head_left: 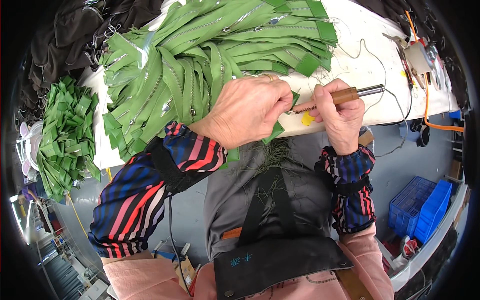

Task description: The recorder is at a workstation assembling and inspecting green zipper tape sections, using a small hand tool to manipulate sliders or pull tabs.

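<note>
My left hand (252,107) is closed, pinching a green zipper whose square green end tab (274,133) sticks out below the fingers. Much of that zipper is hidden under the hand. In my right hand (342,117) is a pen-like tool (344,95) with a brown wooden-looking grip, a metal tube at its right end and a thin dark coil near its left end. Its left end lies close to the left fingertips; whether it touches the zipper I cannot tell. A large heap of green zippers (200,75) with silvery teeth and pulls spreads over the white tabletop (357,55).
Bundled green tabbed strips (67,140) hang at the left edge. Dark garments (65,40) lie beyond. Cut green threads (272,160) rest on my grey apron (225,190). Scissors (402,60), a spool (419,57) and an orange cord (442,127) are at right. Blue crates (412,202) stand below.
</note>
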{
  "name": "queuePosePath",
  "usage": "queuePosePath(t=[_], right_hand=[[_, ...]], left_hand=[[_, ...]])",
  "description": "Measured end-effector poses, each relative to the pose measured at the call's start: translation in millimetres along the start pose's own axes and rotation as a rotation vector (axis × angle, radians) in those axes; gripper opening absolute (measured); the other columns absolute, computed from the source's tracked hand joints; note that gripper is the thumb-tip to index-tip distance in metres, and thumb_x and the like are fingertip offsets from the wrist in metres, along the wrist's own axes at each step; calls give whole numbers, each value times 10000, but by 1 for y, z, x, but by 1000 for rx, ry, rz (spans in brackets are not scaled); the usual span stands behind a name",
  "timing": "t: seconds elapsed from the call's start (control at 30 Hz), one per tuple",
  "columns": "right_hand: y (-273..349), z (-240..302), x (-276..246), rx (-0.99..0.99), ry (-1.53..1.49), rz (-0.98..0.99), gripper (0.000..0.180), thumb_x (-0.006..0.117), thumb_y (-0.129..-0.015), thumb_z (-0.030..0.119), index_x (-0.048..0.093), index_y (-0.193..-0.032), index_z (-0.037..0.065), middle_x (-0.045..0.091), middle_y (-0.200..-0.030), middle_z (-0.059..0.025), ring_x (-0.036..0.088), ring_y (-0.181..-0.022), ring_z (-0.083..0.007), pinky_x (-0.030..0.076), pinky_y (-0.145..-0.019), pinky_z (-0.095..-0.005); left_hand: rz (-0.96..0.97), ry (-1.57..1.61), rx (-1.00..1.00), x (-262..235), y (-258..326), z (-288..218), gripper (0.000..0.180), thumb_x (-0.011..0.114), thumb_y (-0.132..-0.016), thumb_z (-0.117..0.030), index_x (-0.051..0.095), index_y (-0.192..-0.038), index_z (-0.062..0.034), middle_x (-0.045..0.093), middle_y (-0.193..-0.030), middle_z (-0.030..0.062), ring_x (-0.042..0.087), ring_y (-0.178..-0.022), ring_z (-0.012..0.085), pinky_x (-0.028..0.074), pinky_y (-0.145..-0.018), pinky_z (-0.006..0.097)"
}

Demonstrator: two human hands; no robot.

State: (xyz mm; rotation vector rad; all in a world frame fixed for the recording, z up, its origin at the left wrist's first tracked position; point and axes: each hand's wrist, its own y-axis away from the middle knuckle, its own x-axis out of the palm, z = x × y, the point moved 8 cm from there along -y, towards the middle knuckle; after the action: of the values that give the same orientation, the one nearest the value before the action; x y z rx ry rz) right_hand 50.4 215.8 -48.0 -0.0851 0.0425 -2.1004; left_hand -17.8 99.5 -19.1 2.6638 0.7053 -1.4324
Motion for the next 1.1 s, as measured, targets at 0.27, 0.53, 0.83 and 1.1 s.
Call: queuePosePath(t=[0.27, 0.53, 0.83, 1.1], right_hand=[[-1, -2, -26, -77, -202, -246, 168, 542, -863, 120, 537, -746, -1, 556, -643, -37, 556, -492, -92, 401, -424, -183], [-7, 8, -39, -116, -259, -315, 216, 532, -872, 171, 537, -734, 4, 560, -624, -54, 540, -445, -104, 390, -396, -187], [-11, -3, -37, -64, -279, -296, 197, 542, -863, 158, 540, -742, 3, 557, -617, -56, 536, -446, -101, 387, -398, -188], [-8, 1, -30, -40, -186, -287, 189, 553, -857, 137, 547, -724, 3, 557, -619, -42, 531, -468, -81, 389, -415, -181]], left_hand=[[213, 297, -89, -6, 9, 6, 104, 541, -824, -106, 553, -852, -6, 582, -810, 119, 559, -734, 231, 438, -654, 310], [97, -77, 3, 9, -12, -7, 207, 533, -796, -42, 487, -998, -45, 523, -850, 132, 541, -733, 310, 444, -653, 354], [12, 28, -73, 8, -19, 3, 58, 519, -808, -49, 508, -838, -1, 531, -744, 139, 541, -731, 307, 433, -653, 368], [-7, 81, -59, 7, -23, 7, 85, 529, -812, -71, 526, -824, 13, 548, -730, 157, 547, -680, 309, 435, -616, 355]])
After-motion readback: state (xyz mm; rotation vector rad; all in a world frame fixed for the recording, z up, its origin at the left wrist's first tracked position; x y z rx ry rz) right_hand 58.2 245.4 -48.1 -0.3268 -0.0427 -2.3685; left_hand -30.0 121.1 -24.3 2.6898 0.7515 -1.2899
